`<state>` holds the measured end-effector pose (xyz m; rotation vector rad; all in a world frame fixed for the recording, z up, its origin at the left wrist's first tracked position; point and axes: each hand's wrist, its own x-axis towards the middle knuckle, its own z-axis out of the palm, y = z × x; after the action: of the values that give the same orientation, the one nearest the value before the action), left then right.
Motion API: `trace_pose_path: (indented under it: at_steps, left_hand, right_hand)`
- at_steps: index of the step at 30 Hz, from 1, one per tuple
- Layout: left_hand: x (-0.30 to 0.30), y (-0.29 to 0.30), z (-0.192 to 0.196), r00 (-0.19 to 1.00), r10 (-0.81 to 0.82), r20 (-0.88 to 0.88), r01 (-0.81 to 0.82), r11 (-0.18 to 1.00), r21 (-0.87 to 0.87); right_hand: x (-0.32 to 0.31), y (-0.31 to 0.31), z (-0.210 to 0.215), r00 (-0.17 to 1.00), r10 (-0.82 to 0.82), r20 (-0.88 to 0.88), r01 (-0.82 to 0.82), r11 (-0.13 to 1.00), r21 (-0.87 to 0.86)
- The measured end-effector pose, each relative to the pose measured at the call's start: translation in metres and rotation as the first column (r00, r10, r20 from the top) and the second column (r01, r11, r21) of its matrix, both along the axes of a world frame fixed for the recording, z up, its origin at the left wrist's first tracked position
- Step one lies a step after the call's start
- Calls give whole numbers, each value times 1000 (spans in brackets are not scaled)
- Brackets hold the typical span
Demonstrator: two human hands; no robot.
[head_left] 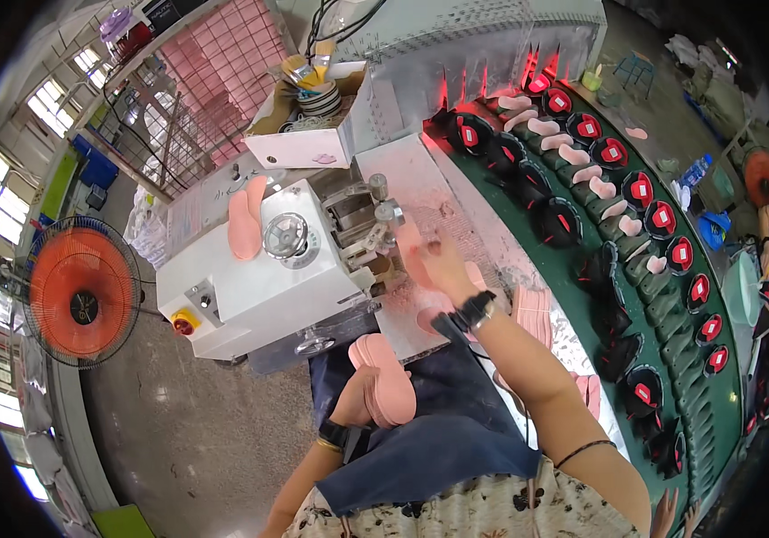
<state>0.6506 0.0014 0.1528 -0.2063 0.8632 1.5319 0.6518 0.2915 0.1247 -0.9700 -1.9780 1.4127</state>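
My right hand point(438, 264) reaches forward over the grey metal worktable point(420, 175) and holds a pink insole point(409, 244) up against the rollers of the white machine point(259, 278). My left hand point(356, 403) rests low by my lap, gripping a small stack of pink insoles point(389, 381). A dark blue apron point(420, 430) covers my lap. A black watch sits on my right wrist.
Two pink insoles point(245, 220) lie on top of the machine. A green conveyor point(653, 296) curves along the right with several black shoes and pink insoles. More pink insoles point(535, 314) lie by my right arm. An orange fan point(79, 305) stands left. A cardboard box point(308, 117) sits behind.
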Motion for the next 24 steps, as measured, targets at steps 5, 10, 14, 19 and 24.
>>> trace_pose_path:
  at_steps: [5,10,14,19,24]
  left_hand:
    - [-2,-16,0,999,30,-32,-31,999,-11]
    - [-8,-34,-7,997,68,-36,-69,997,-27]
    - [-9,-62,-49,985,175,-13,-175,981,-88]
    - [-10,-27,-13,988,9,-156,-36,985,-169]
    - [3,-31,-17,997,-8,-71,-6,980,-197]
  right_hand:
    - [1,15,30,999,31,-10,-30,994,107]
    - [19,38,52,988,-83,130,-12,796,606]
    - [-4,12,80,946,109,304,-188,951,244]
    - [-74,73,-49,962,-247,-114,249,969,-3]
    - [21,85,32,857,-362,-367,217,899,-380]
